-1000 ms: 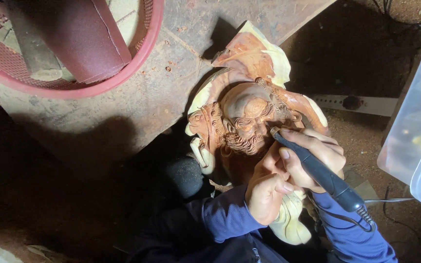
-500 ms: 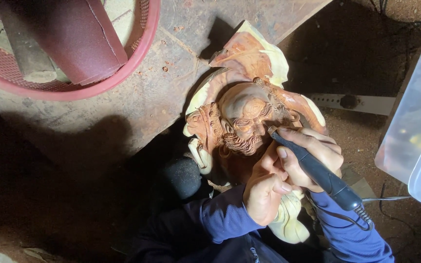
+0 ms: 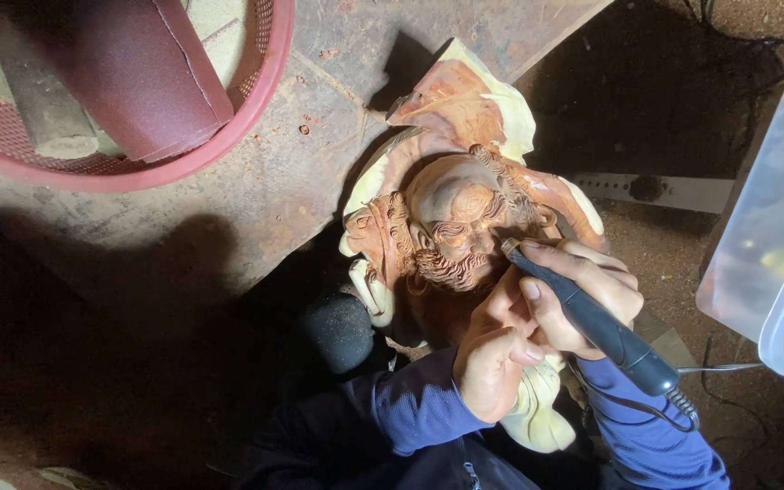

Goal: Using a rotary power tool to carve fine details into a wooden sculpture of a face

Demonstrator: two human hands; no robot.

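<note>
A reddish-brown wooden carving (image 3: 451,209) of a bearded figure with pale yellowish edges leans against a flat wooden board (image 3: 256,209), its face turned up. My right hand (image 3: 592,290) is shut on a dark corded rotary carving tool (image 3: 592,322), whose tip touches the carved face beside the beard. My left hand (image 3: 492,358) presses against the lower part of the carving, just under the tool, and braces the right hand's thumb. Both arms wear blue sleeves.
A pink mesh basket (image 3: 183,163) at the top left holds a roll of dark red sandpaper (image 3: 151,73) and a wooden block. A translucent plastic box (image 3: 773,236) stands at the right edge. A pale strip (image 3: 655,191) and cables lie on the dirt floor.
The view has shifted slightly. The tool tip stays on the carved face, with only small movements of my right hand.
</note>
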